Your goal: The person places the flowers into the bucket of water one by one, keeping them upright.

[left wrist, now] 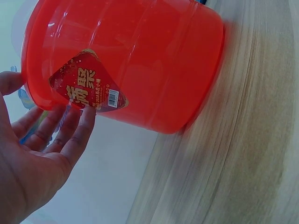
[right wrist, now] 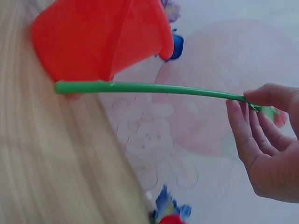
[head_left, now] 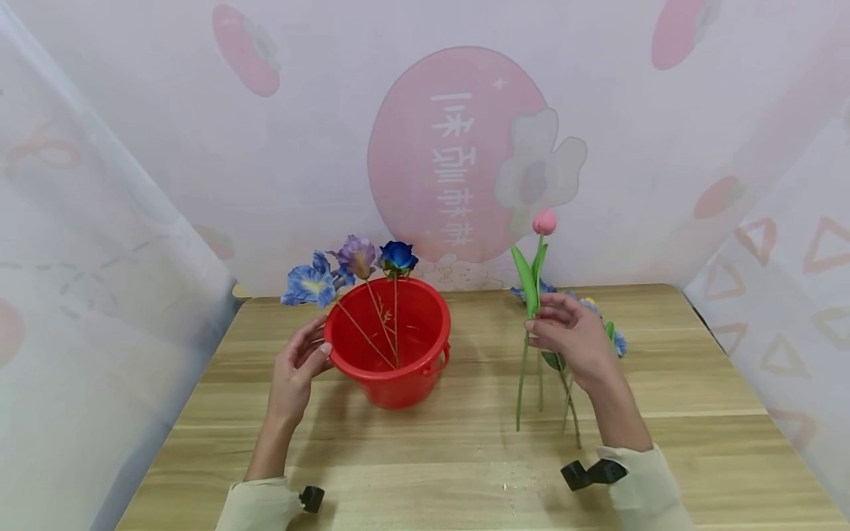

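At the left of the desk stands the red bucket, and your left hand rests against its outer side at the rim. Your fingers there are loosely spread, the thumb set apart from the others; the left wrist view shows their tips just beside the lower corner of a diamond-shaped label on the bucket's wall. Three flowers lean in the bucket with their stem ends inside and their blooms above the rim: a blue flower with a yellow middle hanging out to the left, a purple flower next to it, and a dark blue rose nearest the right.

To the right of the bucket and well apart from it, your right hand holds the pink tulip, thumb and fingers pinching it by the stem around the base of its green leaves. The tulip is nearly upright, its bloom above your hand and its stem running down below; you cannot tell from these views whether the stem's lower end touches the desk. Behind and under that hand lie more flowers, partly hidden, with a blue bloom showing to the right and several stems pointing toward you. Beyond the desk hangs a pale backdrop printed with a large pink circle.
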### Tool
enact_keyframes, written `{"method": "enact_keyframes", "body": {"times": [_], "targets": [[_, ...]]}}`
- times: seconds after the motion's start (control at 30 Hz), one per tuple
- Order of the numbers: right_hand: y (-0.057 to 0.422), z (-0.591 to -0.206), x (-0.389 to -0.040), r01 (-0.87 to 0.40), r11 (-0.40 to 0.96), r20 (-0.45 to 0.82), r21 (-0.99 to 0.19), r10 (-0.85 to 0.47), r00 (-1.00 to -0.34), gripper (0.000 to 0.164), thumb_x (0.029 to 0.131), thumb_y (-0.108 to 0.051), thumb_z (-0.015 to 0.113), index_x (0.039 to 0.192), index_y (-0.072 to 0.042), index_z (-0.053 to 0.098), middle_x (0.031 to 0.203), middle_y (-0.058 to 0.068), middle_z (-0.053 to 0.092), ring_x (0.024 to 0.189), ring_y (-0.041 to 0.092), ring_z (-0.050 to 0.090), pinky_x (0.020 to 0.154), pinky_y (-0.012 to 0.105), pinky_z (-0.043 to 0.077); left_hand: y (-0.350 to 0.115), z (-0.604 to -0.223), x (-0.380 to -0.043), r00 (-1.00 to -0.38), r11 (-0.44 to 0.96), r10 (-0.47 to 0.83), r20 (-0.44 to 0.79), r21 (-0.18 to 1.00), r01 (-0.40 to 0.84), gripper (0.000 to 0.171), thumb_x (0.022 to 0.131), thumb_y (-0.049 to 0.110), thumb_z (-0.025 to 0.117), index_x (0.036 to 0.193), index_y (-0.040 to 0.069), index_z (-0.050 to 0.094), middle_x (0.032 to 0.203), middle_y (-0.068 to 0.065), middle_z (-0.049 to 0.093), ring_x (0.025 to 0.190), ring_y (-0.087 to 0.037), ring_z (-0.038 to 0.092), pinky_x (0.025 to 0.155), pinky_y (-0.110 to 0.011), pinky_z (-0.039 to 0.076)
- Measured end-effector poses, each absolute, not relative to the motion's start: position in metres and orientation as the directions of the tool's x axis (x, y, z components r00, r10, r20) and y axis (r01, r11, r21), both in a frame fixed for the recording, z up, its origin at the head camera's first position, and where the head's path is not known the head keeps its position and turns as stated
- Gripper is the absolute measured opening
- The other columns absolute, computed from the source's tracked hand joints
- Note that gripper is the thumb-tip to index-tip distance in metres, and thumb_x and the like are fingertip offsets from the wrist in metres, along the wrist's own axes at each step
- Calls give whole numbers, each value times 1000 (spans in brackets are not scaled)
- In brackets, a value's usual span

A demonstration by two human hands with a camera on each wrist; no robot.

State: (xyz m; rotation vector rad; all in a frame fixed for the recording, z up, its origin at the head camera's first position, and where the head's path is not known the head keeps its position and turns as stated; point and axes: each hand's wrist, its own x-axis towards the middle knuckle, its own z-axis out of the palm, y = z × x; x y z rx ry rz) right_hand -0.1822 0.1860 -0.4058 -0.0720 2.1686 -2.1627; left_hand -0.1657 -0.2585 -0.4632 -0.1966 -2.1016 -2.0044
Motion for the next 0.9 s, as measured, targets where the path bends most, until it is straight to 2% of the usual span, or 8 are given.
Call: {"method": "enact_keyframes", "body": {"times": [0.63, 0.9], "targets": [[126, -345, -202, -147, -182, 150, -972, 0, -989, 44, 95, 4, 75, 134, -9, 61, 119, 4, 68, 100, 13, 74, 82, 31, 68, -258, -461, -164, -967, 66, -76, 244, 969, 239, 49, 108, 11, 61, 155, -1, 51, 131, -2, 68, 113, -8, 74, 85, -23, 66], [99, -326, -212, -250, -275, 246, -929, 47, -968, 43, 93, 10, 74, 131, -5, 62, 115, 6, 69, 95, 15, 74, 78, 32, 68, -258, -460, -164, -967, 72, -73, 244, 968, 239, 49, 108, 11, 62, 155, -1, 52, 131, -3, 68, 113, -9, 74, 85, -23, 66]]}}
